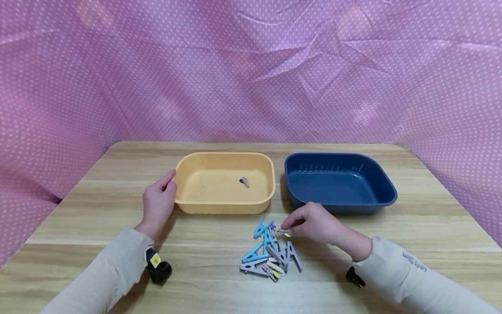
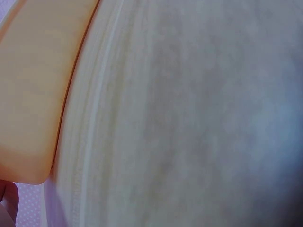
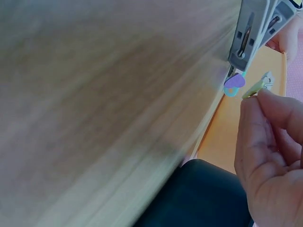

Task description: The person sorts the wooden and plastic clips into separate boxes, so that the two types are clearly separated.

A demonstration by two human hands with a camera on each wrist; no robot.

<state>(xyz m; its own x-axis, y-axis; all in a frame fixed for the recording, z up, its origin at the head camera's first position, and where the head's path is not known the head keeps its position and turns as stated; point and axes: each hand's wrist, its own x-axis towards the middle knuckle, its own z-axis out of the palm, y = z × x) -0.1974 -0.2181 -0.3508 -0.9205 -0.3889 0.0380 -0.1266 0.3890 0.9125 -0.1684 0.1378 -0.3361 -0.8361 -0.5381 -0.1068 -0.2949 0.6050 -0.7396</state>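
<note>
- Head: the right hand (image 1: 315, 222) pinches a small clip (image 1: 284, 232) at the edge of the pile (image 1: 277, 256); lifting straight up should avoid dragging others. The left hand (image 1: 158, 200) grips the yellow tub (image 1: 219, 208) at its rim, probably to steady it.
- Left wrist: fingers (image 2: 8, 198) barely show near the tub's corner; light holding seems enough.
- Right wrist: the clip is held by its yellow-green end; better pinch gently, passing wide of the grey clip (image 3: 249, 33).
</note>
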